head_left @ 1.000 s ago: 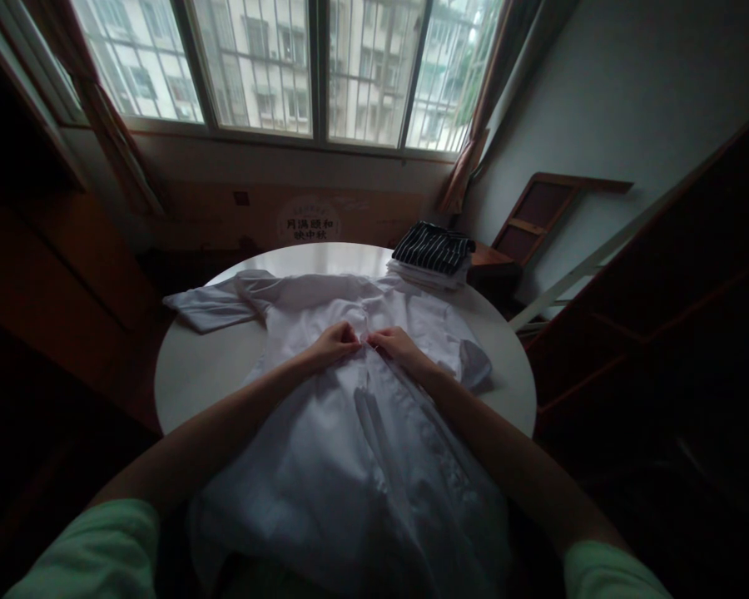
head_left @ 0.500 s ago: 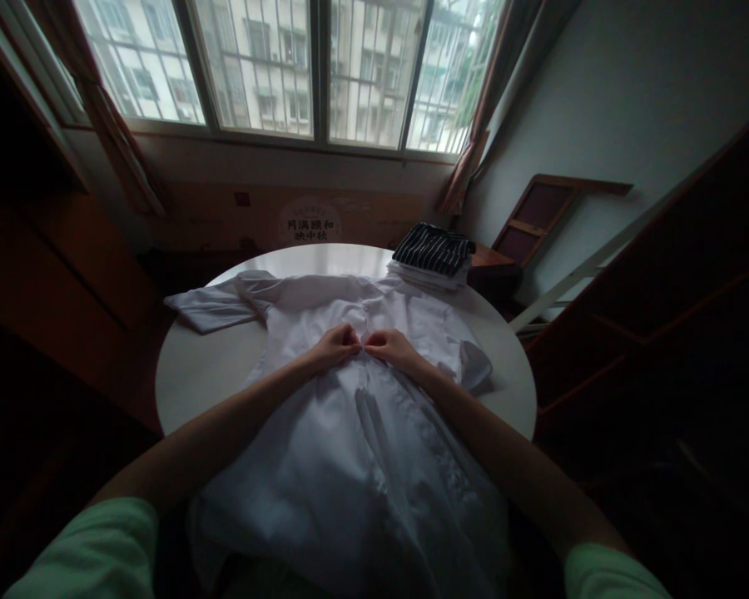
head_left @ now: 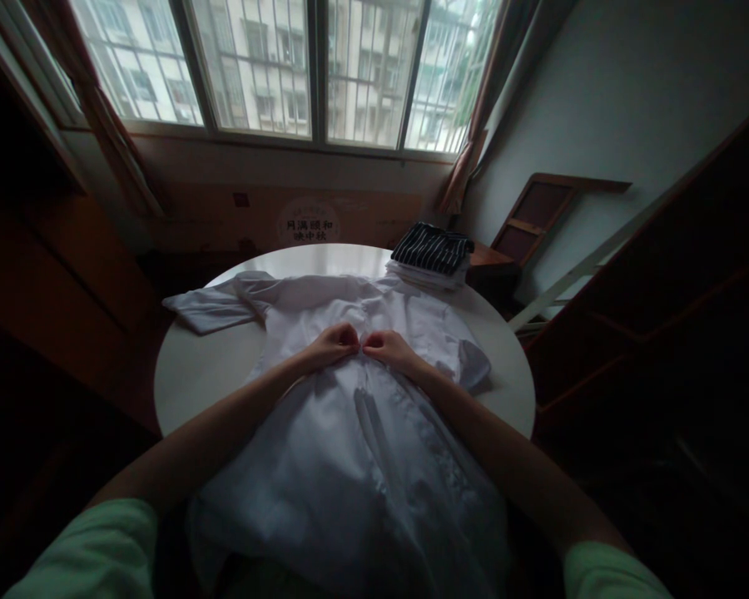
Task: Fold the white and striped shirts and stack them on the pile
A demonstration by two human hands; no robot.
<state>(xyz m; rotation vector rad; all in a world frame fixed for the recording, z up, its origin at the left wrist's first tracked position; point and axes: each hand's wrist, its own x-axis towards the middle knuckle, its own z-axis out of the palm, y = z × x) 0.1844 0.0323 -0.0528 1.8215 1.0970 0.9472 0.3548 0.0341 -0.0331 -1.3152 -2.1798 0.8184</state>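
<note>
A white shirt (head_left: pixel 312 433) lies spread over the round white table (head_left: pixel 193 374), its lower part hanging over the near edge. One sleeve stretches out to the left, and the other is bunched at the right. At the shirt's front opening, my left hand (head_left: pixel 335 343) pinches the fabric edge. Facing it almost fingertip to fingertip, my right hand (head_left: pixel 390 348) pinches the other edge. Any button between the fingers is too small to make out. Below the hands the front placket hangs in loose folds.
A stack of folded clothes (head_left: pixel 430 254), a black striped one on top of white ones, stands at the table's far right. Behind are a cardboard box (head_left: pixel 374 208) and a barred window (head_left: pixel 255 75). A wooden chair (head_left: pixel 530 216) is by the right wall.
Both hands stay pinched at the shirt's opening, with barely any movement of the fingers. The whole view has shifted very slightly.
</note>
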